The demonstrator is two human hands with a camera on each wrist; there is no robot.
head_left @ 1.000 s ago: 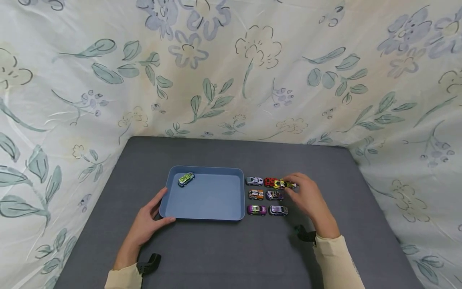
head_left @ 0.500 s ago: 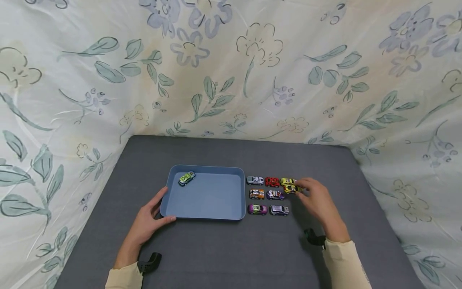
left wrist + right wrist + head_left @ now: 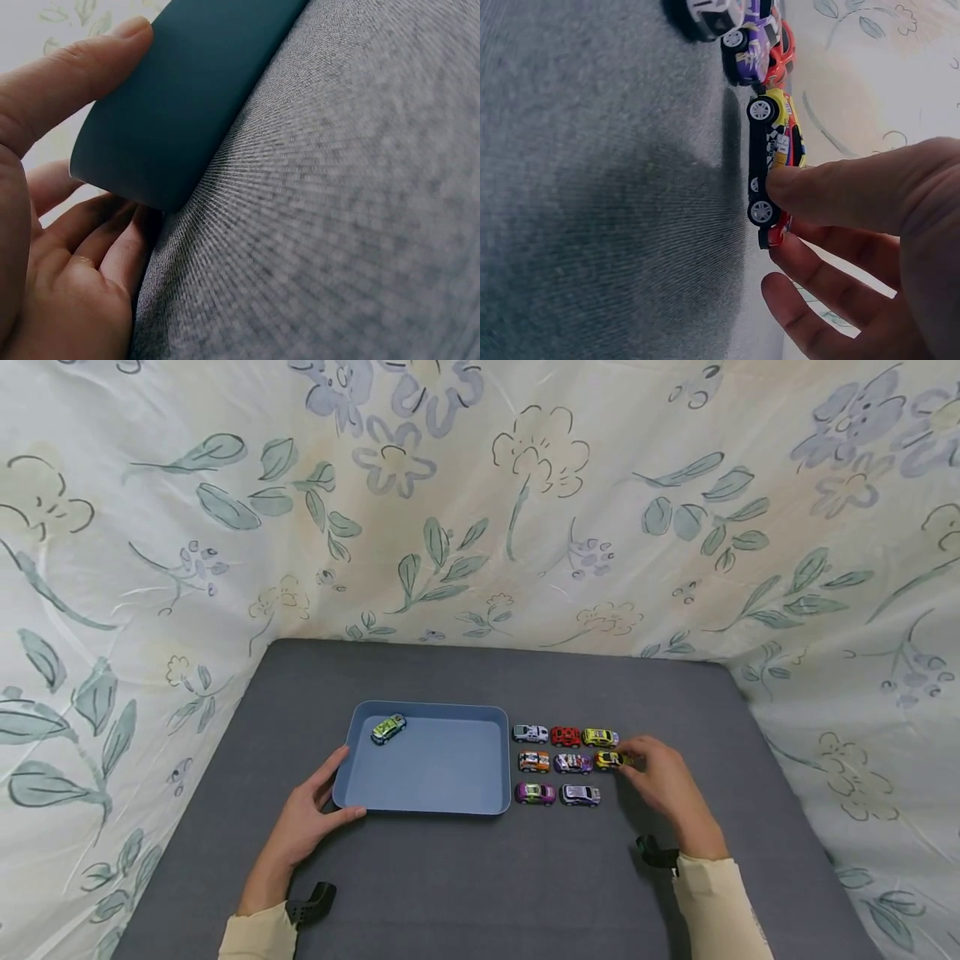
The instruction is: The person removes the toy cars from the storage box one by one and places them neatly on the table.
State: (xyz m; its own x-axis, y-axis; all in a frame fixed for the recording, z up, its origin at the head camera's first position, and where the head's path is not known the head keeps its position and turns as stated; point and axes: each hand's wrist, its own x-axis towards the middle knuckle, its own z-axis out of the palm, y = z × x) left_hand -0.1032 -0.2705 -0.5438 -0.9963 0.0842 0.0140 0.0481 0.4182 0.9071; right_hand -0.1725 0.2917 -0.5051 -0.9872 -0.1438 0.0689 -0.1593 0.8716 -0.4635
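My right hand (image 3: 663, 781) pinches a yellow toy car (image 3: 608, 761) at the right end of the middle row. In the right wrist view, the thumb presses the side of this yellow and red car (image 3: 778, 142), its wheels close to the cloth. At the blue tray's (image 3: 420, 812) near left corner is my left hand (image 3: 300, 822), thumb along the front wall and fingers at the left side. The left wrist view shows that thumb (image 3: 82, 71) against the tray wall (image 3: 172, 97). Inside the tray lies a green toy car (image 3: 388, 729), set at a slant.
Right of the tray, toy cars stand in rows: a white one (image 3: 530, 733), a red one (image 3: 566, 737) and another yellow one (image 3: 601, 737) at the back. Orange (image 3: 534, 762) and purple-white (image 3: 573, 763) cars form the middle row, magenta (image 3: 536, 793) and dark grey (image 3: 581, 795) ones the front.
My right hand has brought the yellow car from over the back row towards me and right, into line with the middle row. The left hand and tray have stayed put.
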